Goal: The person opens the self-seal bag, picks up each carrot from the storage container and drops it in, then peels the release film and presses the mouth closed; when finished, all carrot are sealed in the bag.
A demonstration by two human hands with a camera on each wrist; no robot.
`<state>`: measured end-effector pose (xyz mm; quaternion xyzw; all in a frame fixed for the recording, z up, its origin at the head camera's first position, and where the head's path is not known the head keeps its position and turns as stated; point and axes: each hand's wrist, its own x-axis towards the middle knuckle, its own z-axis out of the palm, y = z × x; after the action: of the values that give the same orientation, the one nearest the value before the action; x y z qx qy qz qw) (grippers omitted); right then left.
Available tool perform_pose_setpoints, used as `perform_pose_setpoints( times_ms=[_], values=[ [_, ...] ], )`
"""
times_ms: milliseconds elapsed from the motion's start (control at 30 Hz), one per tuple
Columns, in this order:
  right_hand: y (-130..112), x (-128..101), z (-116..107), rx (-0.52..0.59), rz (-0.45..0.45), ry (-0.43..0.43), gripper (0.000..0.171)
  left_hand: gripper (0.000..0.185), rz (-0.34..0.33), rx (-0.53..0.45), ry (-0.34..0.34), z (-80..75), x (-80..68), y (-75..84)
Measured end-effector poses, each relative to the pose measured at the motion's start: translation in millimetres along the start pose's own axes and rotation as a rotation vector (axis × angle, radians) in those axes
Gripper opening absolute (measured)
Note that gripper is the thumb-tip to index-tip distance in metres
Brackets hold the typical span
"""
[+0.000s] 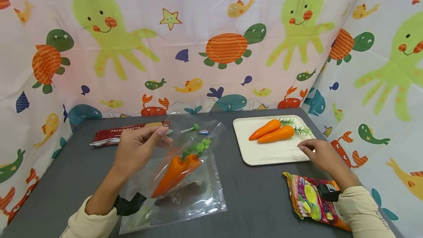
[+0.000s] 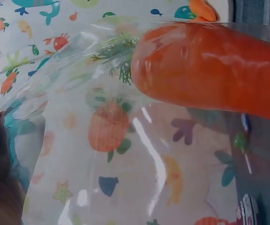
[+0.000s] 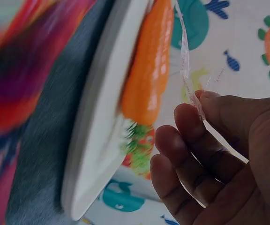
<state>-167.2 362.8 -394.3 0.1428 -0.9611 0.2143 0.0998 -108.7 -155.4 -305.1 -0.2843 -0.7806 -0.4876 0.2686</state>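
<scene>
Currently left hand [image 1: 140, 150] pinches the top edge of a clear bag [image 1: 185, 194], lifting it off the counter [image 1: 257, 194]; two carrots [image 1: 176, 172] sit inside. Right hand [image 1: 322, 153] pinches a thin clear strip [image 3: 191, 89] at the near right edge of the tray [image 1: 264, 155], which holds two more carrots [image 1: 272, 130].

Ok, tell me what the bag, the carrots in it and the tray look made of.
Bag: thin clear plastic film, glossy, creased, see-through.
Carrots: probably moulded plastic; smooth, shiny orange, with stiff green tufts on top.
Tray: cream, matt, rounded corners; plastic or melamine, hard to tell which.
</scene>
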Motion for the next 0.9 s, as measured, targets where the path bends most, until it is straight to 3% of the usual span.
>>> perform_pose_setpoints(
  times_ms=[233, 400, 600, 900],
  values=[
    [17.3, 0.4, 3.1, -0.053, 0.036, -0.07, 0.013, 0.02, -0.01, 0.024, 0.025, -0.7, -0.9, 3.7],
    [29.0, 0.1, 3.7, -0.039, 0.099, -0.1, 0.015, 0.019, 0.018, 0.012, 0.005, 1.0, -1.3, 2.3],
    [34.8, 5.0, 2.8, -0.044, 0.066, -0.13, 0.019, 0.016, 0.034, 0.001, 0.002, 1.2, -4.0, 0.9],
    [36.6, 5.6, -6.6, -0.084, 0.144, -0.068, 0.03, 0.017, 0.04, -0.01, -0.006, 2.6, -0.3, 3.7]
  ],
)
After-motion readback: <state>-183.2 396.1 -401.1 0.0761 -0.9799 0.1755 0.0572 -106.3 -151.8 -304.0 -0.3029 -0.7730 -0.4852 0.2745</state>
